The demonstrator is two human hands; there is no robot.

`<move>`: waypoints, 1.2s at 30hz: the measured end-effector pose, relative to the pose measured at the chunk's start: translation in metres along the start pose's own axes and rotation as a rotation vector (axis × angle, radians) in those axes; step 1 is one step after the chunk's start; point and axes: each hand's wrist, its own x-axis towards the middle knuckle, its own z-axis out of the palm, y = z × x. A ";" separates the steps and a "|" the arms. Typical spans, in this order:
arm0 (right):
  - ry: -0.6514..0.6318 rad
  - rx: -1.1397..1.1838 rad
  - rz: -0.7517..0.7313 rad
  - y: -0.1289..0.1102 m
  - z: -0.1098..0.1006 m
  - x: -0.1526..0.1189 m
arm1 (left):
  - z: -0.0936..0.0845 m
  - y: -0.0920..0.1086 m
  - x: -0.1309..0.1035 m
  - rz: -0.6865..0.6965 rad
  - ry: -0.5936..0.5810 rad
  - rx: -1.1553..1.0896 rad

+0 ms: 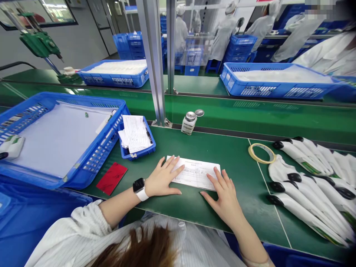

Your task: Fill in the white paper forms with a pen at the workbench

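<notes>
A white printed paper slip [196, 171] lies on the green tabletop [178, 205] in front of me. My left hand [162, 178], with a watch [138, 185] on its wrist, rests flat with spread fingers over the slip's left end. On the right end lie the fingertips of my right hand [222, 193], its fingers also apart. Neither hand grips anything. Beyond the slip stands a small white bottle [188, 125] with its metal lid tipped up. Left of my hands are a red card [112, 178] and a small blue bin [139, 152] holding printed slips [135, 132] and a pen [149, 136].
A large blue basket [94, 173] occupies the left side. Several white, black-tipped devices [311, 207] lie at the right beside a tape roll [261, 153]. A metal post [155, 66] rises ahead. More blue trays [272, 91] stand across the bench, with people in white [222, 37] behind.
</notes>
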 end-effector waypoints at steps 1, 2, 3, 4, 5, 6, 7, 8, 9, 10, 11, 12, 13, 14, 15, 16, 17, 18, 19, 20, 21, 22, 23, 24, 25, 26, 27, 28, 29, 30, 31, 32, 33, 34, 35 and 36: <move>-0.026 -0.004 -0.012 -0.001 0.000 0.002 | -0.001 -0.002 -0.003 -0.015 0.000 -0.004; -0.051 -0.005 -0.022 -0.001 0.000 0.003 | -0.002 -0.004 -0.005 -0.030 0.003 -0.007; -0.071 -0.002 -0.033 -0.001 0.001 0.005 | -0.004 -0.005 -0.008 -0.041 0.009 -0.009; -0.081 0.003 -0.042 -0.001 0.001 0.006 | -0.006 -0.006 -0.011 -0.045 0.023 -0.009; -0.078 0.010 -0.045 -0.001 0.002 0.007 | -0.009 -0.007 -0.014 -0.043 0.048 -0.008; -0.065 0.020 -0.049 0.000 0.002 0.007 | -0.013 -0.009 -0.017 -0.037 0.084 -0.004; -0.037 0.035 -0.051 0.001 0.003 0.006 | -0.018 -0.011 -0.020 -0.035 0.135 0.004; -0.002 0.056 -0.053 0.003 0.004 0.006 | -0.024 -0.015 -0.023 -0.045 0.202 0.016; 0.038 0.084 -0.063 0.005 0.005 0.005 | -0.031 -0.020 -0.026 -0.071 0.278 0.032; 0.085 0.112 -0.062 0.008 0.006 0.005 | -0.038 -0.026 -0.030 -0.117 0.357 0.051; 0.121 0.136 -0.058 0.010 0.007 0.004 | -0.045 -0.033 -0.033 -0.182 0.427 0.071; 0.151 0.152 -0.055 0.012 0.008 0.004 | -0.051 -0.040 -0.038 -0.256 0.480 0.092; 0.172 0.161 -0.053 0.013 0.008 0.004 | -0.056 -0.048 -0.042 -0.332 0.514 0.112; 0.186 0.164 -0.056 0.014 0.008 0.004 | -0.059 -0.055 -0.047 -0.398 0.532 0.129; 0.191 0.166 -0.057 0.014 0.008 0.004 | -0.062 -0.062 -0.051 -0.442 0.540 0.141; 0.189 0.169 -0.053 0.014 0.007 0.005 | -0.063 -0.067 -0.056 -0.471 0.541 0.151; 0.183 0.173 -0.044 0.014 0.007 0.005 | -0.064 -0.071 -0.060 -0.483 0.536 0.159; 0.173 0.178 -0.032 0.013 0.007 0.005 | -0.064 -0.075 -0.063 -0.485 0.527 0.166; 0.162 0.182 -0.018 0.013 0.007 0.005 | -0.064 -0.077 -0.067 -0.483 0.515 0.173; 0.152 0.185 -0.007 0.013 0.007 0.005 | -0.064 -0.078 -0.069 -0.477 0.504 0.180; 0.145 0.184 -0.001 0.013 0.007 0.005 | -0.064 -0.080 -0.072 -0.469 0.494 0.188; 0.141 0.182 0.004 0.013 0.007 0.005 | -0.064 -0.081 -0.074 -0.461 0.489 0.195; 0.136 0.178 0.010 0.014 0.007 0.005 | -0.064 -0.082 -0.075 -0.453 0.489 0.202; 0.131 0.172 0.018 0.014 0.008 0.005 | -0.065 -0.084 -0.076 -0.447 0.493 0.209; 0.128 0.166 0.026 0.015 0.008 0.005 | -0.066 -0.085 -0.077 -0.441 0.499 0.216; 0.125 0.159 0.032 0.017 0.008 0.005 | -0.066 -0.087 -0.078 -0.436 0.508 0.223; 0.126 0.152 0.037 0.018 0.008 0.005 | -0.067 -0.088 -0.078 -0.432 0.517 0.230; 0.128 0.146 0.038 0.019 0.008 0.005 | -0.068 -0.090 -0.079 -0.430 0.528 0.237; 0.130 0.142 0.036 0.021 0.008 0.005 | -0.070 -0.092 -0.080 -0.431 0.540 0.245; 0.130 0.140 0.031 0.023 0.009 0.006 | -0.071 -0.095 -0.080 -0.438 0.554 0.254; 0.128 0.140 0.025 0.024 0.009 0.006 | -0.073 -0.097 -0.081 -0.451 0.569 0.263; 0.132 0.140 0.017 0.025 0.010 0.006 | -0.076 -0.099 -0.081 -0.465 0.582 0.271; 0.142 0.138 0.004 0.025 0.012 0.007 | -0.078 -0.101 -0.081 -0.477 0.590 0.277; 0.154 0.130 -0.014 0.025 0.013 0.007 | -0.081 -0.102 -0.081 -0.486 0.590 0.279; 0.160 0.110 -0.033 0.024 0.014 0.007 | -0.083 -0.100 -0.080 -0.488 0.585 0.278; 0.155 0.083 -0.054 0.021 0.015 0.007 | -0.083 -0.097 -0.079 -0.486 0.575 0.278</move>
